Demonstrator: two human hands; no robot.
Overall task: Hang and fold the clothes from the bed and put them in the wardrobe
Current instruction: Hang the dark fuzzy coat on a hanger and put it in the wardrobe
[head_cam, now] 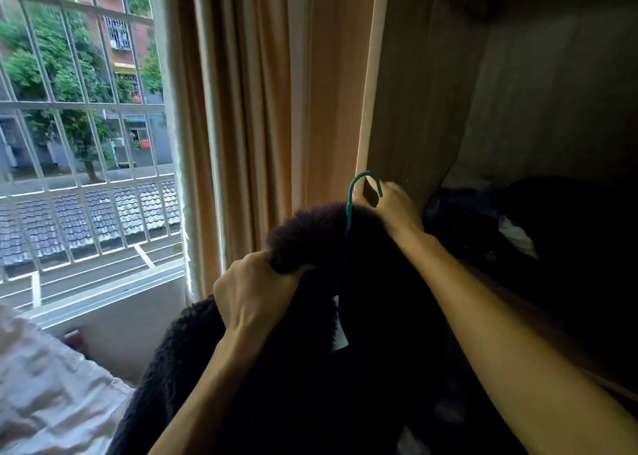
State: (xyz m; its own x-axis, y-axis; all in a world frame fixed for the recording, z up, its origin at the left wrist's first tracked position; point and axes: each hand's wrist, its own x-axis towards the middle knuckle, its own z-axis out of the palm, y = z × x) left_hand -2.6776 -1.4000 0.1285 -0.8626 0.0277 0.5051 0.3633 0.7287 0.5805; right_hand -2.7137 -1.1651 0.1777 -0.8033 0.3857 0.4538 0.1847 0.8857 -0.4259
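Observation:
A dark fuzzy garment (310,351) hangs on a hanger with a green hook (352,195), held up in front of the open wardrobe (414,109). My left hand (253,289) grips the garment's shoulder in a fist. My right hand (390,209) grips the collar and hanger just below the hook, close to the wardrobe's left side panel. A white label (340,337) shows inside the garment. The hanger's body is hidden in the fabric.
Dark clothes (500,226) lie piled on a shelf inside the wardrobe. A beige curtain (255,126) hangs left of the wardrobe, beside a barred window (79,126). The bed's pale sheet (48,396) is at the lower left.

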